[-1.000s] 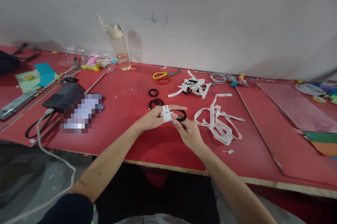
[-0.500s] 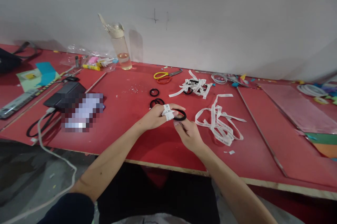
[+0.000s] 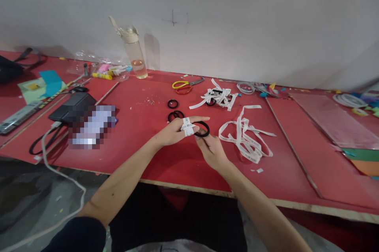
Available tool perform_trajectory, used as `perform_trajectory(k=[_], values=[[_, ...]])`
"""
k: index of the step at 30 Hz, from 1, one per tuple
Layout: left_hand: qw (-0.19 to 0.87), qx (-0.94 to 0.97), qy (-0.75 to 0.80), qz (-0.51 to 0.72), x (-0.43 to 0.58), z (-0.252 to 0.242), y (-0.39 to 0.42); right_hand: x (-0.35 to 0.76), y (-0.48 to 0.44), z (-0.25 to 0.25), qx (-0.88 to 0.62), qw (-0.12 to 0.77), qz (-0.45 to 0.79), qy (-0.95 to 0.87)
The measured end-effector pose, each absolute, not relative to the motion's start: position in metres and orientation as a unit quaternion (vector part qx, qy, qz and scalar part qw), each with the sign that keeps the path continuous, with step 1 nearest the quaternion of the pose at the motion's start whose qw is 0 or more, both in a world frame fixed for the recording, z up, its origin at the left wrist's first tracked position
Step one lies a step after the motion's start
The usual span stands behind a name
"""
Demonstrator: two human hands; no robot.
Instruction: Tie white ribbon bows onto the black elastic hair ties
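My left hand (image 3: 173,132) and my right hand (image 3: 211,150) meet over the red table (image 3: 142,145), both pinching one black ring (image 3: 203,128). A short white printed ribbon strip (image 3: 187,127) is wrapped around the ring's left side, under my left fingers. My left index finger lies stretched along the top of the ring. My right fingers grip the ring from below. Two more black rings (image 3: 175,115) lie just behind my left hand, and a third black ring (image 3: 172,104) lies further back.
A loose pile of white ribbon (image 3: 245,137) lies right of my hands, another ribbon pile (image 3: 219,97) behind. Yellow-handled scissors (image 3: 185,84), a water bottle (image 3: 134,52), a dark pouch (image 3: 72,106) with a cable, rulers, coloured paper and a pink sheet (image 3: 334,119) sit around.
The hands stay in the same spot. The ribbon strip and ring have shifted slightly between the fingers; nothing was picked up or let go.
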State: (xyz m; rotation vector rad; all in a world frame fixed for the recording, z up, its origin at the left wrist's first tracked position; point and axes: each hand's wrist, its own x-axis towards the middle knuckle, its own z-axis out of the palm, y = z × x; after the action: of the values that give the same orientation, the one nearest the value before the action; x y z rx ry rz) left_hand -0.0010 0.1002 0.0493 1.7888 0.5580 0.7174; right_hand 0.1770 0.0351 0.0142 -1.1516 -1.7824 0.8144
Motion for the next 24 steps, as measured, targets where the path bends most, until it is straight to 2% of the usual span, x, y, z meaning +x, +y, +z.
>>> perform_trajectory(k=[7,17,24], values=[[0.552,0.729,0.239,0.327,-0.003,0.0524,0.0995,0.1777,0.0343,0.0163,-0.457,0.424,0.321,-0.713],[0.711,0.603,0.194,0.306,0.0018,0.052,0.0963,0.1783,0.0351,0.0156,-0.461,0.422,0.228,-0.747],[0.746,0.562,0.202,0.296,0.0064,0.045,0.0961,0.1761,0.033,0.0185,-0.473,0.411,0.21,-0.751]])
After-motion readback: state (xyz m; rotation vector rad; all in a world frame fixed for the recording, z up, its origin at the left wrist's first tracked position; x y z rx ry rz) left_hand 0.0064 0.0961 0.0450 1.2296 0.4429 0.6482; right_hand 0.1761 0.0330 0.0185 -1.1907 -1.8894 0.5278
